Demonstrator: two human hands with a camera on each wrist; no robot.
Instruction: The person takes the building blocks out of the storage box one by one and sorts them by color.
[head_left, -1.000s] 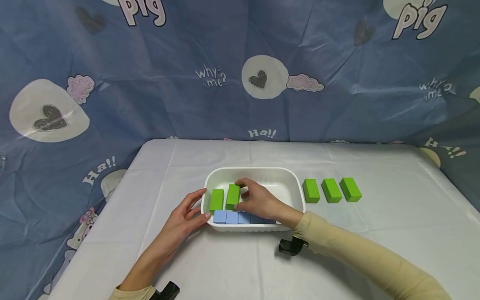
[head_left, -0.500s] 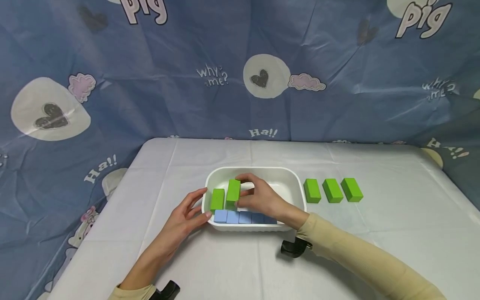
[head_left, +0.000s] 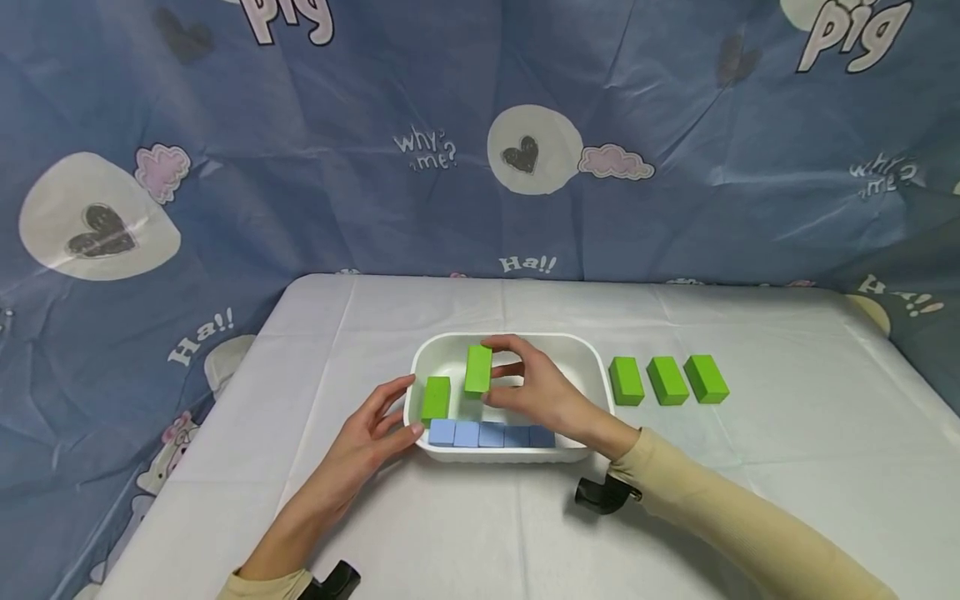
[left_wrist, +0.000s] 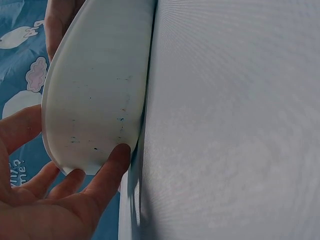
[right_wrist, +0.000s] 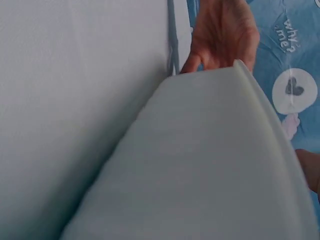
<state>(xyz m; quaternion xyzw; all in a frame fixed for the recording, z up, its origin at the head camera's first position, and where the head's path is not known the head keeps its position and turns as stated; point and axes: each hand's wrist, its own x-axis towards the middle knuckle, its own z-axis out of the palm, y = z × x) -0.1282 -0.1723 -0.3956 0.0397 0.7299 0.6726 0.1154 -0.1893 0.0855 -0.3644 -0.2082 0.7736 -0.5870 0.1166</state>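
Up in the head view, the right hand (head_left: 546, 390) pinches a green block (head_left: 477, 369) over the white tray (head_left: 510, 456), another green block (head_left: 436, 397) and five blue blocks (head_left: 491, 435) sit inside, and the left hand (head_left: 369, 440), fingers spread, touches its left end. Left wrist: those loose fingers rest against the tray's outer wall. Right wrist: the tray's side looms large, left hand beyond.

Right hand (head_left: 536, 385) has shifted rightward, its pinched green block (head_left: 477, 371) now farther from the other green block (head_left: 437, 400) in the tray (head_left: 510, 455); gap opened behind the blue row (head_left: 491, 435), its right end less covered.
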